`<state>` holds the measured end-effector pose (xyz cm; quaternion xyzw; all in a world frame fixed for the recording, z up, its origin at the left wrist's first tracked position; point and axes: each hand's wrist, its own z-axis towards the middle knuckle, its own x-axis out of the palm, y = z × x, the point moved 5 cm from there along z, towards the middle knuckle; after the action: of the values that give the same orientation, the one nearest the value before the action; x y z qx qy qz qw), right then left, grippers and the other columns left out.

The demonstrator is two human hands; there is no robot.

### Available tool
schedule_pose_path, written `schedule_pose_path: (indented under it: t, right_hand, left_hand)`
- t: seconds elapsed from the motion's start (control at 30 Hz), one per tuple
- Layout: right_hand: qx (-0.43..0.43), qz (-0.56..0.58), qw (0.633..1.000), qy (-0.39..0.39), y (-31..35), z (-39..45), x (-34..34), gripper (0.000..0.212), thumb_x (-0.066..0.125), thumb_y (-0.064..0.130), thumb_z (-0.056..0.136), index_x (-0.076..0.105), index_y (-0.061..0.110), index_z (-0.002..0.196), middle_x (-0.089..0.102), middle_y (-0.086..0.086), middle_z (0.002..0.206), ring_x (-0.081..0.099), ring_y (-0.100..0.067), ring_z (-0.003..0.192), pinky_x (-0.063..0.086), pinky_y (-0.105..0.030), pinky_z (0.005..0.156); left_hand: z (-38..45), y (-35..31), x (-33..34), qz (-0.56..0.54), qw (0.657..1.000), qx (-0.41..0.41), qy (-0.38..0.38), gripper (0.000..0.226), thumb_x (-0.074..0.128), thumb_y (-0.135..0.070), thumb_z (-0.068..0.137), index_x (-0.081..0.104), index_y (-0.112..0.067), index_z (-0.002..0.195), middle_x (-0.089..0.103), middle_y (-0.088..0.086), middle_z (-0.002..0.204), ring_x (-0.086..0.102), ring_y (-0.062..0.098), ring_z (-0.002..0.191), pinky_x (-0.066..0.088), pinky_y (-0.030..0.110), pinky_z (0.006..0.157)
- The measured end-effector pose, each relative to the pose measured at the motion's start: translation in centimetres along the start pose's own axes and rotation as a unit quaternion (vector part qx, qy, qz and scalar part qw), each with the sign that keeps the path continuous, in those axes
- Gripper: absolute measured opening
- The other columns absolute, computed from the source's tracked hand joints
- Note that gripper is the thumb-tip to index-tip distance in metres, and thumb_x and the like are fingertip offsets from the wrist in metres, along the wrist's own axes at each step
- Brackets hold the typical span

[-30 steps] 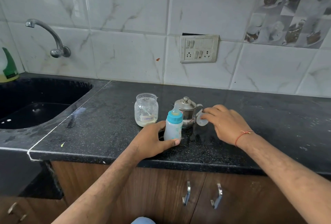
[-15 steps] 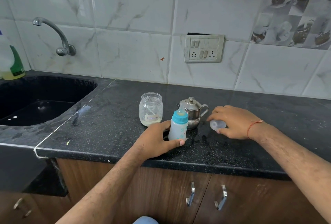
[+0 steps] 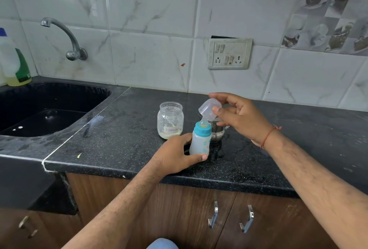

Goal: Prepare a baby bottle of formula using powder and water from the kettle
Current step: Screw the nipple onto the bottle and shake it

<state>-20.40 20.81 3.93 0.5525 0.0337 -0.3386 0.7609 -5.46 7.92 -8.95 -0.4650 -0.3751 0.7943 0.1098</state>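
Note:
A baby bottle with a blue collar and a teat stands upright on the black counter, filled with pale liquid. My left hand grips its lower body. My right hand pinches a clear plastic cap, tilted, just above the teat. Behind the bottle stands a small steel kettle, mostly hidden by the bottle and my right hand. To the left is an open glass jar labelled Formula, with a little pale powder at the bottom.
A black sink lies to the left, with a tap on the wall and a soap bottle at its corner. A switch socket sits on the tiled wall. Cabinet handles are below the counter edge.
My right hand has picked the clear cap up from the counter beside the kettle and carried it up and left to above the bottle's teat. My left hand keeps hold of the bottle.

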Motion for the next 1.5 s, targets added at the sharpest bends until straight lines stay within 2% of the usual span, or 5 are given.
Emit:
schedule_pose_path:
  t: [0.77, 1.17, 1.3, 1.4, 1.5]
  right_hand:
    - [-0.086, -0.188, 0.977, -0.057, -1.9, -2.0, 3.8, 0.044, 0.079, 0.037, 0.092, 0.067, 0.041, 0.134, 0.074, 0.014, 0.112, 0.070, 0.000, 0.094, 0.050, -0.009, 0.078]
    - [-0.020, -0.172, 0.982, -0.075, -4.4, -5.5, 7.3, 0.123, 0.088, 0.042, 0.080, -0.005, 0.061, 0.159, 0.062, 0.025, 0.130, 0.072, -0.010, 0.103, 0.059, -0.036, 0.094]
    - [-0.021, 0.020, 0.985, -0.169, -5.2, -5.3, 5.1, 0.129, 0.089, 0.016, 0.082, -0.004, 0.053, 0.163, 0.069, 0.001, 0.135, 0.076, -0.015, 0.105, 0.063, -0.041, 0.092]
    - [-0.002, 0.301, 0.901, -0.313, -6.8, -6.1, 2.4, 0.108, 0.082, 0.004, 0.087, 0.016, 0.048, 0.160, 0.062, -0.006, 0.139, 0.071, -0.025, 0.117, 0.060, -0.065, 0.090]
    - [0.032, 0.303, 0.922, -0.238, -6.9, -6.0, 2.5, 0.092, 0.081, 0.004, 0.082, 0.035, 0.045, 0.150, 0.067, -0.009, 0.126, 0.072, -0.030, 0.112, 0.064, -0.059, 0.077]
  left_hand:
    - [0.1, 0.2, 0.3, 0.013, 1.000, -0.001, -0.003, 0.065, 0.077, -0.073, 0.080, 0.068, -0.034, 0.131, 0.077, -0.018, 0.115, 0.072, -0.001, 0.109, 0.062, 0.040, 0.100]
    - [-0.4, -0.4, -0.2, 0.013, 1.000, -0.016, 0.012, 0.057, 0.079, -0.061, 0.075, 0.070, -0.035, 0.125, 0.078, -0.017, 0.110, 0.073, 0.002, 0.105, 0.063, 0.041, 0.095]
    - [-0.4, -0.5, 0.0, -0.006, 1.000, 0.000, 0.011, 0.081, 0.095, -0.060, 0.073, 0.065, -0.035, 0.144, 0.076, -0.023, 0.126, 0.066, -0.008, 0.121, 0.055, 0.032, 0.111]
    - [-0.3, -0.5, 0.1, -0.002, 1.000, -0.004, 0.018, 0.104, 0.094, -0.067, 0.069, 0.054, -0.032, 0.158, 0.072, -0.022, 0.138, 0.059, -0.009, 0.134, 0.046, 0.031, 0.123]
    - [-0.5, -0.6, 0.2, -0.011, 1.000, -0.003, 0.019, 0.107, 0.094, -0.070, 0.067, 0.053, -0.031, 0.158, 0.072, -0.021, 0.140, 0.059, -0.008, 0.135, 0.047, 0.034, 0.123]
